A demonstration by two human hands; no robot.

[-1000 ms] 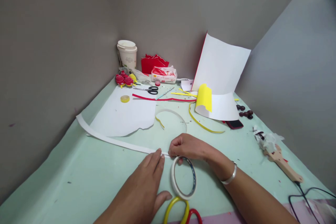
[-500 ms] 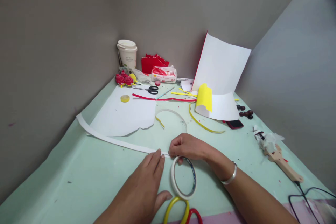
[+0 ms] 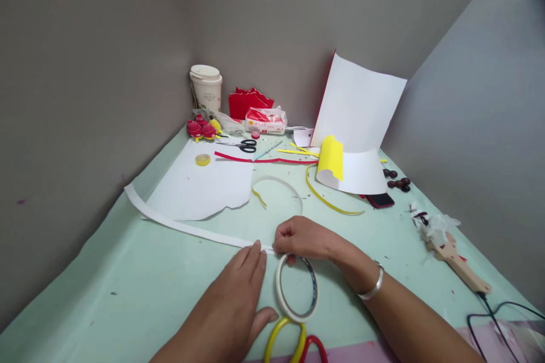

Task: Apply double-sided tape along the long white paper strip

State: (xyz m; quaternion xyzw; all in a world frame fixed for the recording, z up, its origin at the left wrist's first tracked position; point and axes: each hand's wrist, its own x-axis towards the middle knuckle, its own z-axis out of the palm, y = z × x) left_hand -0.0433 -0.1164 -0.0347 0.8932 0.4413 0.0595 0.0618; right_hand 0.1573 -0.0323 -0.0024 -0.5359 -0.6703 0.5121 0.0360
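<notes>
Fingers of the left hand [image 3: 230, 292] lie flat and close together on the white strip [image 3: 196, 231], thumb spread away, just left of the tape roll [image 3: 279, 289]. Those of the right hand [image 3: 304, 236] curl inward at the strip's end, touching the roll's upper rim; what they pinch I cannot tell, as the knuckles hide it. From there the strip runs leftward beyond the roll, its far end curving away.

Crowding the roll on its near side are the yellow handle [image 3: 275, 337] and red handle [image 3: 315, 343] of a tool. Beyond the roll, a curled pale strip [image 3: 283, 181] runs down behind the right hand, with a curved yellow strip [image 3: 326, 201] farther right. A white sheet [image 3: 200, 193] lies beyond the roll to the left, its near edge by the white strip, bearing a small yellow roll [image 3: 203, 160]; black-handled scissors [image 3: 248, 146] sit at its far edge. Also past the roll, a red strip [image 3: 276, 160] stretches toward a curled yellow sheet [image 3: 331, 159] before a bent white card [image 3: 361, 105]. Well right of the roll lies a beige corded tool [image 3: 462, 269], crumpled plastic [image 3: 440, 229] at its tip.
</notes>
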